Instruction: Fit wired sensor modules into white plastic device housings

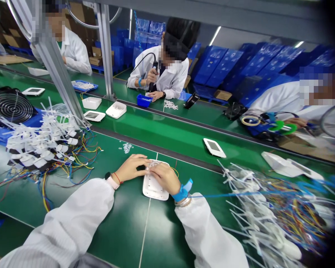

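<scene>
A white plastic housing with rounded corners lies on the green bench in front of me. Over its upper left part, my left hand curves with thumb and fingertips drawn close together. My right hand reaches across the upper right part with bent, closed fingers, its tips near the left ones. Whatever small piece the fingertips hold is hidden. A yellow wire shows beside the housing's upper right edge. Small white rings lie in a loose heap beyond my left hand.
Piles of wired white parts with cable ties stand left and right. A green conveyor beyond a dark rail carries a white device and white housings. A blue cord runs rightward from my right wrist. Co-workers sit opposite.
</scene>
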A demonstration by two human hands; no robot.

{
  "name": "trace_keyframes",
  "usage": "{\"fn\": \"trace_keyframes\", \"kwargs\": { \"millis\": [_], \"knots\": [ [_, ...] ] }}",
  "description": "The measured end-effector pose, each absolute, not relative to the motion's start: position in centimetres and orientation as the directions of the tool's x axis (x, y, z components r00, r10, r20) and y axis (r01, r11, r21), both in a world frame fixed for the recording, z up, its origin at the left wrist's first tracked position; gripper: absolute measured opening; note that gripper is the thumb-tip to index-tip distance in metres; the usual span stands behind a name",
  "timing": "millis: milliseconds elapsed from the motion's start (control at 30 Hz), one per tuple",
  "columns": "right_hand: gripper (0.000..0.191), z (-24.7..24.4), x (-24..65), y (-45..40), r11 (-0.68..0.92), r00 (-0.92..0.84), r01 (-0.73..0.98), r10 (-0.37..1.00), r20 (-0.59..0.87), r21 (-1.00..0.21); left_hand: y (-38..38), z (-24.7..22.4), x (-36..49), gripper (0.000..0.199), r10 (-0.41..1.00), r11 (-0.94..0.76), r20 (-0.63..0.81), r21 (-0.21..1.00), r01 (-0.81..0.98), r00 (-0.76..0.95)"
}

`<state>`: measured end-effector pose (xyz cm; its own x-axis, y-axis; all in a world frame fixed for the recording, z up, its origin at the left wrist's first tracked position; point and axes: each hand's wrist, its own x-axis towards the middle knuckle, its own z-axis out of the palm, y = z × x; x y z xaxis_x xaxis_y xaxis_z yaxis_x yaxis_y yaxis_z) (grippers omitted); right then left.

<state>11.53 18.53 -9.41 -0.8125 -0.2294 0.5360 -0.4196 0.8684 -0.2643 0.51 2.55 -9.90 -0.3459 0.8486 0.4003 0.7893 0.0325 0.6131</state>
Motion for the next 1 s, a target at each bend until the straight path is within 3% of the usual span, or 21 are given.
{"fn": "trace_keyframes", "kwargs": {
  "millis": [133,333,433,733,867,1000],
  "knots": [
    [0.02,-9.4,11.9,19.4,0.838,-0.782,-0.491,-0.304,0.544,-0.238,2.4,-9.8,0.1,0.054,0.873,0.038,0.375,0.585,0.81,-0.311],
    [0.032,-9.4,11.1,19.5,0.862,-0.843,-0.474,-0.386,0.374,-0.18,2.8,-10.6,-0.3,0.079,0.889,0.025,0.349,0.613,0.79,-0.298],
    [0.032,-9.2,11.1,19.1,0.883,-0.877,-0.443,-0.39,0.282,-0.155,2.9,-10.9,-0.4,0.081,0.904,0.005,0.319,0.658,0.753,-0.285],
    [0.014,-8.7,12.6,17.8,0.957,-0.894,-0.265,-0.198,0.402,-0.12,2.8,-10.3,0.2,0.075,0.904,0.034,0.304,0.651,0.759,-0.301],
    [0.017,-7.5,14.6,19.7,0.968,-0.858,-0.191,-0.085,0.506,-0.161,2.7,-10.2,0.8,0.074,0.9,0.058,0.304,0.628,0.776,-0.313],
    [0.016,-6.1,16.3,21.9,0.98,-0.888,-0.026,0.069,0.456,-0.199,2.6,-10.4,0.9,0.074,0.901,0.084,0.285,0.626,0.775,-0.327]
  ]
}}
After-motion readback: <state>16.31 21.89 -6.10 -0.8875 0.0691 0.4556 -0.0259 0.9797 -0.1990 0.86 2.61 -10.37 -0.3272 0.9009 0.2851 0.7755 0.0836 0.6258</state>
